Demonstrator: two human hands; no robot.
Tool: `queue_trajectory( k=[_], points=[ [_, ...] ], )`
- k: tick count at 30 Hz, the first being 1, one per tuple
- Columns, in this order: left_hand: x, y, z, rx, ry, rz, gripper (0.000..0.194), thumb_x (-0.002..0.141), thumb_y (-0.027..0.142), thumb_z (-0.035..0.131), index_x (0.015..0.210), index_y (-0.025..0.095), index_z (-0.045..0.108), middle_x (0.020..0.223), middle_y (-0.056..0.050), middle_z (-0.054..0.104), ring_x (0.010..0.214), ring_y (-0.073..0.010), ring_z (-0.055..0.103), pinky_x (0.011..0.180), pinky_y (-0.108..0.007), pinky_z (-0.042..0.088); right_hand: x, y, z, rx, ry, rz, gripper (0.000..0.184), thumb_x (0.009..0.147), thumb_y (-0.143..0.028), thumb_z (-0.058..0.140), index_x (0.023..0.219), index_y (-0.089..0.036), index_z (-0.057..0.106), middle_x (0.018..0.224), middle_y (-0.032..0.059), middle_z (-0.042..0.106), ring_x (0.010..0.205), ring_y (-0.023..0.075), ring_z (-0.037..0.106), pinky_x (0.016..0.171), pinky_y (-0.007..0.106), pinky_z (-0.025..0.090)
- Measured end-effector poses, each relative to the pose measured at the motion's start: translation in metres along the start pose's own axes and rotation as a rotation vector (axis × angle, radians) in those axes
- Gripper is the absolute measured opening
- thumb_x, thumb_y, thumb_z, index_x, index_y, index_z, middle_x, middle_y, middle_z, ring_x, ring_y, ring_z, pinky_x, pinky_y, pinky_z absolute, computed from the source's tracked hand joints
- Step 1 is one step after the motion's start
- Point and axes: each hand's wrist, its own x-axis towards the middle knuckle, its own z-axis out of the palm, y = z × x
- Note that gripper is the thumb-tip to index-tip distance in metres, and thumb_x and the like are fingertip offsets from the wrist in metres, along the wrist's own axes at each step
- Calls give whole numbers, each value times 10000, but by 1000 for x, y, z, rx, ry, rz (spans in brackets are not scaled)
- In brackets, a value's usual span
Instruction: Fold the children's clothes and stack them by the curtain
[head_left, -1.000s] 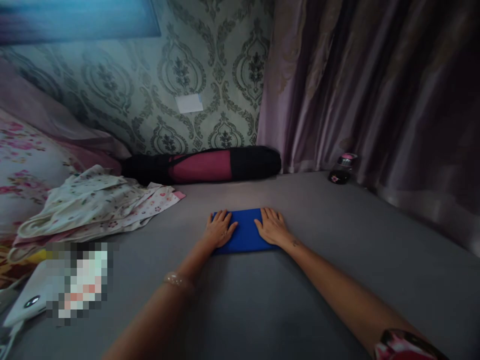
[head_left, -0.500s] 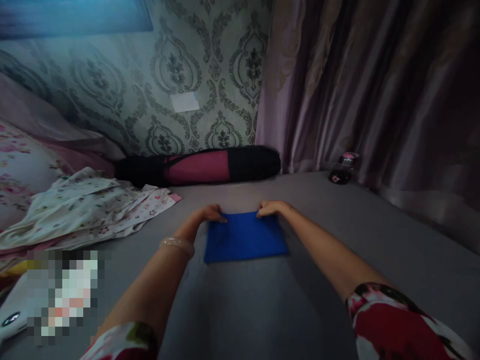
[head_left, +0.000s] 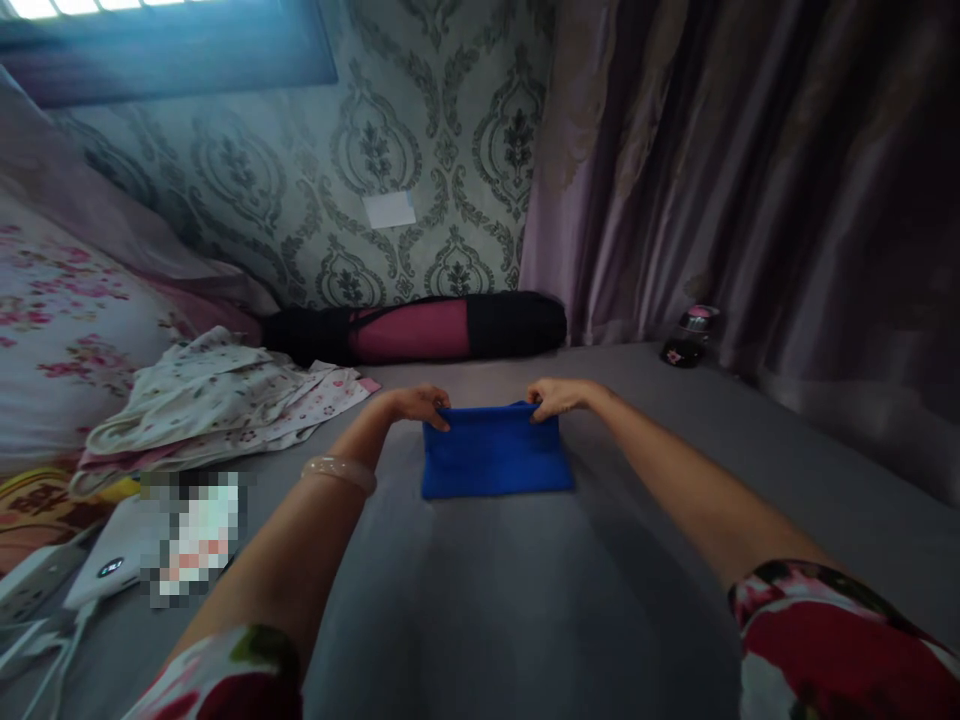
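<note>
A blue folded cloth [head_left: 495, 455] lies on the grey bed sheet [head_left: 465, 600] in front of me. Its far edge is lifted off the sheet, while the near edge rests flat. My left hand [head_left: 421, 405] pinches the far left corner, thumb on the near side. At the far right corner my right hand [head_left: 553, 396] grips the same edge, its fingers partly hidden behind the cloth. A pale bangle [head_left: 341, 472] sits on my left forearm.
A black and pink long bag [head_left: 412, 330] lies against the patterned wall. A dark bottle [head_left: 684, 337] stands by the curtain [head_left: 637, 170]. Crumpled printed cloths [head_left: 217, 400], a white power bank [head_left: 120, 550] with cables and a power strip [head_left: 37, 580] are at left.
Both hands have raised the far edge of the blue cloth, which lay flatter before. My view has shifted a little left, bringing the power strip and cables into sight.
</note>
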Motion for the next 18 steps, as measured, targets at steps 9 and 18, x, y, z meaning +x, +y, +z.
queue_trajectory(
  k=[9, 18],
  points=[
    [-23, 31, -39, -35, 315, 241, 336, 623, 296, 691, 928, 166, 634, 862, -24, 668, 795, -170, 600, 728, -268, 446, -21, 3, -42, 97, 275, -190, 282, 761, -215, 627, 1035, -160, 669, 1014, 48, 695, 918, 189, 626, 781, 264, 462],
    [-26, 11, 23, 540, 692, 309, 252, 715, 120, 515, 952, 191, 565, 951, -60, 612, 928, -217, 549, 812, -338, 404, -31, -1, 26, -347, 687, -185, 287, 775, -70, 480, 1017, -179, 587, 1047, 78, 605, 1000, 214, 513, 864, 335, 382]
  ],
)
